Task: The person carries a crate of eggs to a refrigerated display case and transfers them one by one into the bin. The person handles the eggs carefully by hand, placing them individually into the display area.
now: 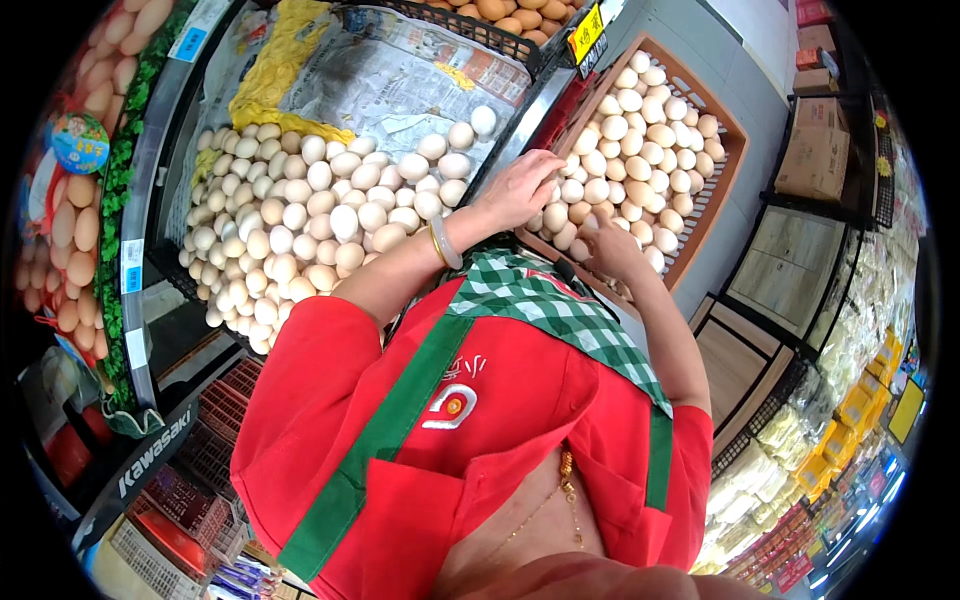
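Note:
A brown plastic crate (731, 169) full of pale eggs (637, 168) stands before me. At its near left side, my left hand (529, 184) reaches over the rim, fingers bent at the eggs; whether it grips one cannot be told. My right hand (606, 241) is low among the eggs at the crate's near end, fingers pointing down, its grip partly hidden. A bangle (445, 242) circles my left wrist. Left of the crate, a display bin holds a wide heap of pale eggs (300, 217), with newspaper (375, 71) and yellow egg-tray material (274, 67) behind them.
A metal shelf edge (517, 120) runs between bin and crate. Brown eggs (517, 15) fill another basket at the back. Netted eggs (81, 225) line the far left beyond a green garland. Shelves with a cardboard box (814, 161) and packaged goods stand at the right.

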Tool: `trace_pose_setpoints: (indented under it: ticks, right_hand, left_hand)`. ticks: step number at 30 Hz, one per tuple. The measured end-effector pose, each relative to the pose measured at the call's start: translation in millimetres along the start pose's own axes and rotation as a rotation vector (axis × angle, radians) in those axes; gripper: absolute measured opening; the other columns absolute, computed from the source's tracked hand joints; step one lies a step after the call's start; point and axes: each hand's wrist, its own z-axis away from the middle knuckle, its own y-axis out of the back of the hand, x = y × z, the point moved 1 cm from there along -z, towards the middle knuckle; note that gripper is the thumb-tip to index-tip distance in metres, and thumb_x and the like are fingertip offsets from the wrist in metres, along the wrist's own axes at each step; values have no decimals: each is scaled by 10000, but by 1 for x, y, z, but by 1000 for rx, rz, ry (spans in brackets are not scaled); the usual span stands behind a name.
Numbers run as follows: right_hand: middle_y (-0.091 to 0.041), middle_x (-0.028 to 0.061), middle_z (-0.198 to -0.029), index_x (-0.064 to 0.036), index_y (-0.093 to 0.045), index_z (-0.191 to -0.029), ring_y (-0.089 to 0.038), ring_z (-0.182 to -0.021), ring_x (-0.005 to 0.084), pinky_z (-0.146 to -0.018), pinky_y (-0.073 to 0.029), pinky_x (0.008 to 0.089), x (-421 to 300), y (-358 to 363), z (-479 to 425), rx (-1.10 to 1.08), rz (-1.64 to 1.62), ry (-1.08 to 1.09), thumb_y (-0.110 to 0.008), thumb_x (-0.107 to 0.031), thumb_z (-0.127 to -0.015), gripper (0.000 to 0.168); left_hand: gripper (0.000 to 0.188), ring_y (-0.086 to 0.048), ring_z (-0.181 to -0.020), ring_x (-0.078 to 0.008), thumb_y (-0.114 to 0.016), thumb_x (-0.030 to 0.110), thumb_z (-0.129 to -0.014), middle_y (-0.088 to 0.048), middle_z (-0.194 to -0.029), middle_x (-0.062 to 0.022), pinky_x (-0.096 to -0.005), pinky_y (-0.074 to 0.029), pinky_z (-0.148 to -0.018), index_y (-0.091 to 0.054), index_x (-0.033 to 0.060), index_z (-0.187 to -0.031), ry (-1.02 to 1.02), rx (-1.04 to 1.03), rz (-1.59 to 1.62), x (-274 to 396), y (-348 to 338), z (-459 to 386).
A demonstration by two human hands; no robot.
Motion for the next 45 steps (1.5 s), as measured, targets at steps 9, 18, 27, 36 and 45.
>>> trace_pose_setpoints:
  ticks: [9, 18, 27, 36, 45]
  right_hand:
    - [-401, 143, -1244, -77, -555, -1118, -421, -1143, 272, -971, -346, 348, -52, 47, -4, 699, -919, 153, -740, -178, -697, 471]
    - [-406, 254, -1252, 16, -358, -1308, -406, -1152, 370, -992, -303, 413, -85, 63, -41, 899, -638, 143, -449, -396, -895, 591]
    - [-464, 198, -1237, -32, -395, -1289, -452, -1158, 304, -966, -361, 360, -37, 36, -6, 782, -706, -13, -562, -257, -868, 506]
    - [-529, 126, -1149, -87, -560, -1113, -513, -1048, 308, -866, -439, 393, 61, -12, 73, 477, -211, -423, -615, -260, -785, 375]
    - [-449, 117, -1143, -107, -538, -1058, -486, -1052, 312, -814, -473, 412, 52, -27, 63, 297, -72, -358, -655, -127, -699, 378]
  left_hand:
    - [382, -503, -1091, -183, -370, 329, -954, -514, -1170, -91, -311, -415, -923, -468, 68, -1214, 658, 118, 1460, 11, -20, -21]
    - [392, -514, -1041, -168, -323, 309, -955, -547, -1087, -79, -314, -396, -934, -443, 42, -1217, 453, 233, 1430, 28, 4, -28]
    - [396, -599, -786, -172, -481, 363, -900, -586, -986, -83, -264, -506, -671, -497, 36, -1123, 566, 146, 767, -27, 59, -67]
    - [574, -455, -1093, -402, -604, 511, -689, -356, -1255, -249, -416, -425, -894, -549, 182, -1156, 534, -70, -555, -123, 56, -107]
    - [557, -498, -1058, -415, -637, 448, -700, -271, -1361, -196, -422, -434, -897, -549, 174, -1178, 465, -99, -654, -141, 33, -101]
